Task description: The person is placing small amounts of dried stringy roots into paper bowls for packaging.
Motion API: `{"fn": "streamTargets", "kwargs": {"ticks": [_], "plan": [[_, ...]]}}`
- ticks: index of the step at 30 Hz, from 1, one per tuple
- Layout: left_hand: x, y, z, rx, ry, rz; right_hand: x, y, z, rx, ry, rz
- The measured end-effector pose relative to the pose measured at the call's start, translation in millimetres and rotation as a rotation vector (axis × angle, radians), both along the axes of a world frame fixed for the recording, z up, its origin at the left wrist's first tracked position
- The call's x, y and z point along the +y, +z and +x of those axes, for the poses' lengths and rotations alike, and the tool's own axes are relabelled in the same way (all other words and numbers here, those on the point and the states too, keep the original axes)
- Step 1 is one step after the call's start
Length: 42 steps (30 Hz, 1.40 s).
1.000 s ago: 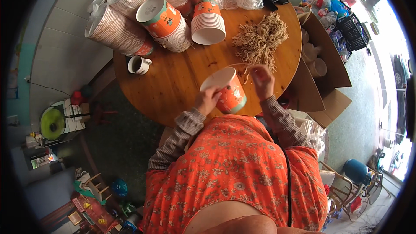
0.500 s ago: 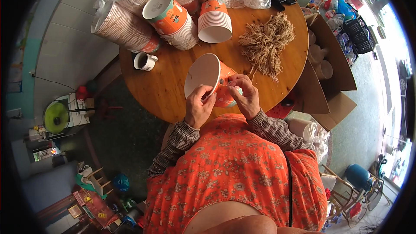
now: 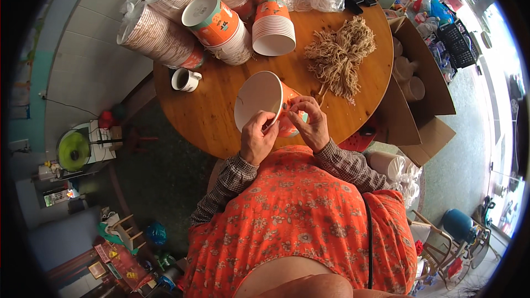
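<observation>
Over table (image 3: 221,116) | both hands (image 3: 284,129) gripping tilted paper bucket (image 3: 265,102) (fingers curled)

Glossy paper bucket (image 3: 259,99); varnished wood table (image 3: 221,116); rough fibre bundle (image 3: 339,58).

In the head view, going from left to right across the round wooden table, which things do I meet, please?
White mug → orange paper bucket held tilted by the left hand and the right hand → bundle of tan strings → open cardboard box beside the table's right edge.
</observation>
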<state>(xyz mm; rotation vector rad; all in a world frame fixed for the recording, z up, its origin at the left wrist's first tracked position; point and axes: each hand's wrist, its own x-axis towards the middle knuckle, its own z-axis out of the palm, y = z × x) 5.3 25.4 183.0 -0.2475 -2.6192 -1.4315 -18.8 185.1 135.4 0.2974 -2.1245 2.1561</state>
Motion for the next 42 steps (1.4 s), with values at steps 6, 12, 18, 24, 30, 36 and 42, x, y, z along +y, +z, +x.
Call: {"fn": "streamTargets", "kwargs": {"ticks": [6,12,18,24,30,36,42], "plan": [[4,-45,-5,0.114,-0.033,-0.061,-2,-25,-3,0.022,-0.041,0.196],[5,-135,-12,0.033,-0.118,-0.081,4,-120,-3,-0.178,-0.028,0.162],[4,-183,-9,-0.001,-0.269,-0.081,13,-164,7,-0.299,0.005,0.209],[5,-183,-18,-0.272,-0.191,0.037,15,-175,9,-0.427,0.034,0.113],[7,-189,-28,-0.263,-0.231,-0.119,17,-179,6,-0.369,0.066,0.113],[5,-199,-25,-0.264,-0.324,-0.219,40,-150,-7,0.087,0.358,0.939],[4,-204,-17,-0.344,-0.433,-0.231,34,-119,-34,0.636,0.332,0.906]]}}
